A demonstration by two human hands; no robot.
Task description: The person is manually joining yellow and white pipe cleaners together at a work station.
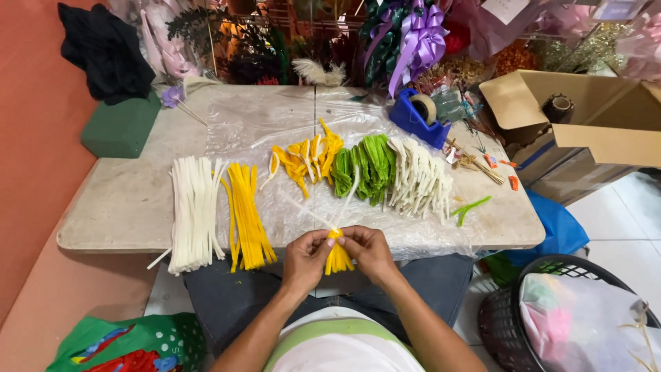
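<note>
My left hand [305,259] and my right hand [368,251] meet over the table's near edge, both pinching a small bundle of folded yellow pipe cleaners [338,258]. A white pipe cleaner [350,193] is wrapped at the bundle's top, its two ends sticking up and away over the table. Just beyond lie piles of straight white pipe cleaners [193,210], straight yellow ones [248,217], folded yellow pieces [306,160], folded green pieces [367,165] and folded white pieces [418,179].
The stone table [117,207] carries a clear plastic sheet [261,124], a blue tape dispenser [420,117] and a green foam block [122,125]. Ribbons and flowers crowd the back. A cardboard box [592,120] stands right, a dark basket [551,303] lower right.
</note>
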